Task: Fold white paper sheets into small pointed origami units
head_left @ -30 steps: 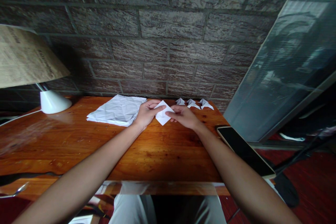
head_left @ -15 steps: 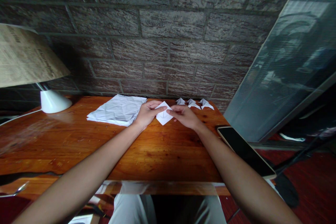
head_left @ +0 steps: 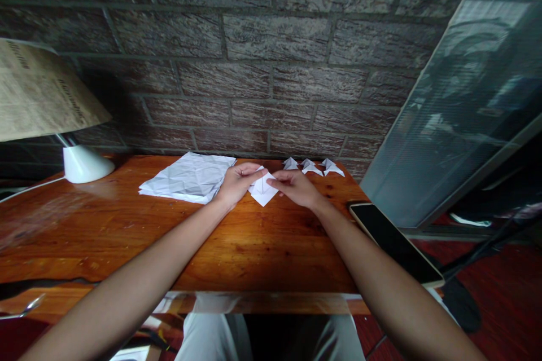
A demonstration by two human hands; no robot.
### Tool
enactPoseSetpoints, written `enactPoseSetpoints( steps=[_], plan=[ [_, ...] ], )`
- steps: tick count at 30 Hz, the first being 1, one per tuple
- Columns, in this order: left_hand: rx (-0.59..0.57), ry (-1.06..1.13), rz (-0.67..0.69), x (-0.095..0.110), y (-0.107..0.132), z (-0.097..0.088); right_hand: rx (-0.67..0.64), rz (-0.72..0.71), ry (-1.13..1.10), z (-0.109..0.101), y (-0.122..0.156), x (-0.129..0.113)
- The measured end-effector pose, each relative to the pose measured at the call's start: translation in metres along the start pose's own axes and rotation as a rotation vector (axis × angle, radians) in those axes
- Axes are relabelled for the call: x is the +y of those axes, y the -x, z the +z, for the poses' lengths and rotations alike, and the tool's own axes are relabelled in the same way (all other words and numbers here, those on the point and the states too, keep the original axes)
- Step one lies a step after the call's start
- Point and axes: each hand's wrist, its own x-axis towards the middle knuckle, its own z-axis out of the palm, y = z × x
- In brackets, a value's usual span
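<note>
A small white folded paper point(head_left: 263, 194), diamond-shaped with a crease down its middle, is held just above the wooden table point(head_left: 254, 254). My left hand point(head_left: 237, 183) pinches its left side, thumb on the front face. On the right edge, my right hand point(head_left: 297, 187) grips it between thumb and fingers. Both hands' fingertips behind the paper are hidden. Left of my left hand lies a stack of creased white paper sheets point(head_left: 188, 177). Behind my right hand, three folded paper pieces point(head_left: 311, 167) stand in a row near the wall.
A lamp with a newsprint shade point(head_left: 46, 90) and white base point(head_left: 87, 164) stands at the left. A tablet point(head_left: 396, 245) with a dark screen lies along the table's right edge. The brick wall point(head_left: 271, 79) rises directly behind the table.
The folded paper has shifted slightly down, and its lower part shows a little more below the thumbs. Both hands keep their hold on it.
</note>
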Motion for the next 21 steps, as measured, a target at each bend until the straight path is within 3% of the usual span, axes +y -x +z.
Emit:
enactPoseSetpoints(
  steps=[21],
  plan=[
    [-0.012, 0.008, -0.024, 0.0003, -0.0003, -0.0006, 0.023, -0.011, 0.017, 0.0005, 0.0017, -0.0011]
  ],
)
